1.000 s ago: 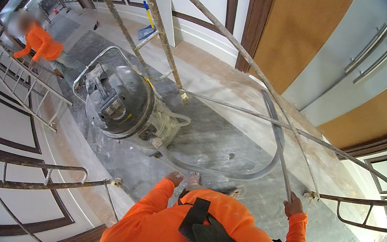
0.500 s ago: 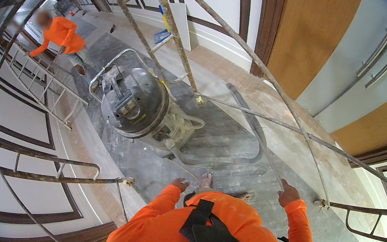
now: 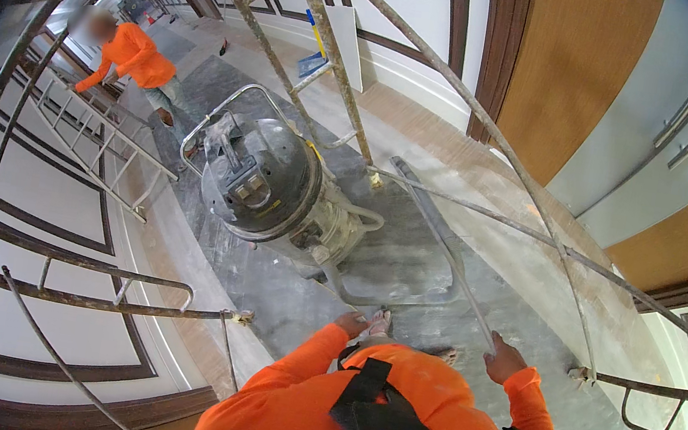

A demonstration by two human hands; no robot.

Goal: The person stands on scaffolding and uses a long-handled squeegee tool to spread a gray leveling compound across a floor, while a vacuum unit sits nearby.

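Low at my right side, my right hand (image 3: 505, 359) is closed round the upper end of a slim metal pole (image 3: 472, 306). The pole slants down and away to a dark tube-like piece (image 3: 423, 200) on the grey floor. Close in front of my waist, my left hand (image 3: 352, 324) has loosely curved fingers, partly in view, and nothing shows in it. Ahead and to the left stands a dusty drum vacuum cleaner (image 3: 264, 186) with a black top and a chrome handle. Its grey hose (image 3: 402, 302) curves over the floor toward the pole.
Rusty scaffold frames (image 3: 337, 42) and cross braces (image 3: 536, 224) surround me. A person in orange (image 3: 142, 55) is by a ladder-like frame (image 3: 99, 141) at far left. A white board (image 3: 344, 43) and a blue-and-yellow tool (image 3: 313, 57) lean by the wall. Double doors (image 3: 664, 128) stand at right.
The pole and the dark piece at its far end have come slightly nearer and left, with my right hand drawn back. My left hand has shifted a little right. The whole view has shifted slightly.
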